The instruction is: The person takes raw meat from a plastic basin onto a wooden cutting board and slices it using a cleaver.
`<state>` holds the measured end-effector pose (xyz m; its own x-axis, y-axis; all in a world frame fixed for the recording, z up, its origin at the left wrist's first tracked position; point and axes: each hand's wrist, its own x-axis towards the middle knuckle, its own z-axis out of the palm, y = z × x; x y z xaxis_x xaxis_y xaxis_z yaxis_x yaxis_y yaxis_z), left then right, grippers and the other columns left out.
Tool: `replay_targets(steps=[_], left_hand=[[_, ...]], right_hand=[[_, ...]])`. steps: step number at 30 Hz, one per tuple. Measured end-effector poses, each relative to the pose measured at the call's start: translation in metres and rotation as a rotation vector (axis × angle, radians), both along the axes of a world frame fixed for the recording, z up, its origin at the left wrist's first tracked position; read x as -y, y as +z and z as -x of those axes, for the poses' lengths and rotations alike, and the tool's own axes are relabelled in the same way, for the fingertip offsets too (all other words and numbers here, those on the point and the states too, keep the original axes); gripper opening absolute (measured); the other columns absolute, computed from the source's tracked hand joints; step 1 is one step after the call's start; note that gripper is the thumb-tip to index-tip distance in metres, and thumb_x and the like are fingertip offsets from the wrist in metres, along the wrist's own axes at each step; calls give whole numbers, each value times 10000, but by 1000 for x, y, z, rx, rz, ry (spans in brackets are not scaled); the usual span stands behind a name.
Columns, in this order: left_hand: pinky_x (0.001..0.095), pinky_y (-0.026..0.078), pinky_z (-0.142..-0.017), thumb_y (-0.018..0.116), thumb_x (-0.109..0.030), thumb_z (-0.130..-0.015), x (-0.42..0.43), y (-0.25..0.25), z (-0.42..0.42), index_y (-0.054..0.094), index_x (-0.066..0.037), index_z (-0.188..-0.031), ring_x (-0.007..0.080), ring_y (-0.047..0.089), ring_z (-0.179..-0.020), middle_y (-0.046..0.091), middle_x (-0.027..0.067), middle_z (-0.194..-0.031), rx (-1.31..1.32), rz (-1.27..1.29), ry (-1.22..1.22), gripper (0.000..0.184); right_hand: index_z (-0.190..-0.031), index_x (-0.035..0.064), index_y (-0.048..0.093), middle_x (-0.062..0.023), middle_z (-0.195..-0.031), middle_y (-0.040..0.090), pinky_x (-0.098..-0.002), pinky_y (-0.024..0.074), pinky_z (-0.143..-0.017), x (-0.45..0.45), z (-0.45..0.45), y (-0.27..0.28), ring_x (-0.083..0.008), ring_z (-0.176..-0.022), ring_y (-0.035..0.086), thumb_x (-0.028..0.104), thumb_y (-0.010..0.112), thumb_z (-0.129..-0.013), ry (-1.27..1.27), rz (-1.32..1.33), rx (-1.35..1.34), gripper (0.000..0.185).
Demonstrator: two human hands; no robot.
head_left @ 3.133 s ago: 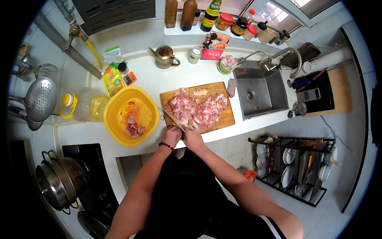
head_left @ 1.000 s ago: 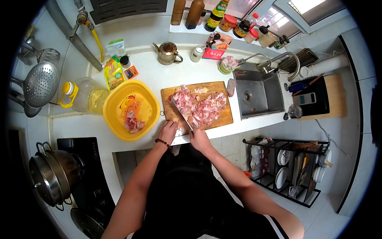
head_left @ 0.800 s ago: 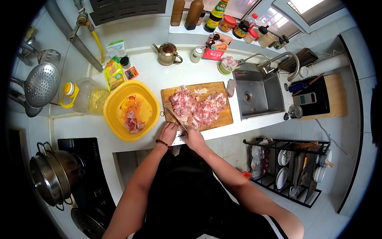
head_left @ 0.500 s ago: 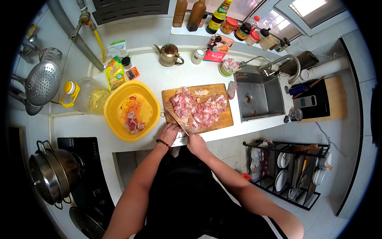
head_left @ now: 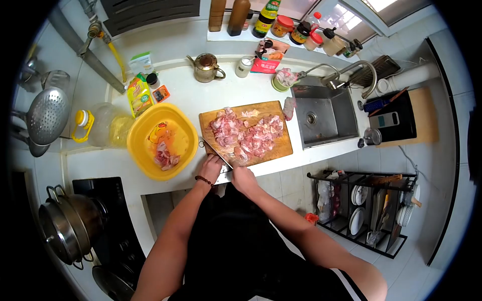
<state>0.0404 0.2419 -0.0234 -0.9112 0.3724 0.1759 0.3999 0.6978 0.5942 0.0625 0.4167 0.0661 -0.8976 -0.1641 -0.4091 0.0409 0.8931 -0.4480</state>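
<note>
Knife (head_left: 218, 152) gripped in right hand (head_left: 244, 178) slants over wooden cutting board (head_left: 283, 147); left hand (head_left: 211, 167) curls nearby, hold unclear; raw meat (head_left: 260, 138) beyond.

You see a brown board (head_left: 284, 144), pink meat (head_left: 257, 140) flecked with white and a grey knife (head_left: 219, 154). Your basin (head_left: 189, 135) is yellow with an orange-red print, your tabletop (head_left: 213, 96) white, your bracelet (head_left: 204, 179) dark brown.

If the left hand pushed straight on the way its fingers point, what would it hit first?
Most likely the knife blade, slanting just ahead of the left hand; from this overhead view I can't tell whether the hand would pass beneath it. Beyond lies chopped raw meat.
</note>
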Motion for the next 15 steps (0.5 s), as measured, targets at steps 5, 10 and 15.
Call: replay_targets(steps=[5, 10, 15], left_hand=[[444, 560, -919, 670, -70, -897, 0, 7, 3, 742, 0, -1056, 352, 663, -1021, 720, 166, -1052, 37, -3, -11, 188], [446, 556, -929, 671, -58, -891, 2, 12, 3, 737, 0, -1050, 362, 661, -1037, 723, 166, -1058, 47, -15, -11, 181], [449, 554, -931, 670, -49, -890, 2, 4, 3, 738, 5, -1034, 363, 661, -1040, 726, 170, -1051, 67, -13, -24, 168]], right_hand=[[-1230, -71, 565, -327, -911, 716, -577, 567, -833, -2, 9, 7, -499, -891, 710, 14, 598, -841, 45, 3, -31, 400], [-1212, -62, 574, -327, -902, 715, -581, 564, -835, -11, 1, 19, -504, -906, 708, 4, 574, -851, -4, -6, 97, 367], [-1234, -89, 577, -330, -858, 709, -575, 579, -784, 4, 23, 12, -508, -854, 710, 9, 587, -852, 83, 20, -17, 394]])
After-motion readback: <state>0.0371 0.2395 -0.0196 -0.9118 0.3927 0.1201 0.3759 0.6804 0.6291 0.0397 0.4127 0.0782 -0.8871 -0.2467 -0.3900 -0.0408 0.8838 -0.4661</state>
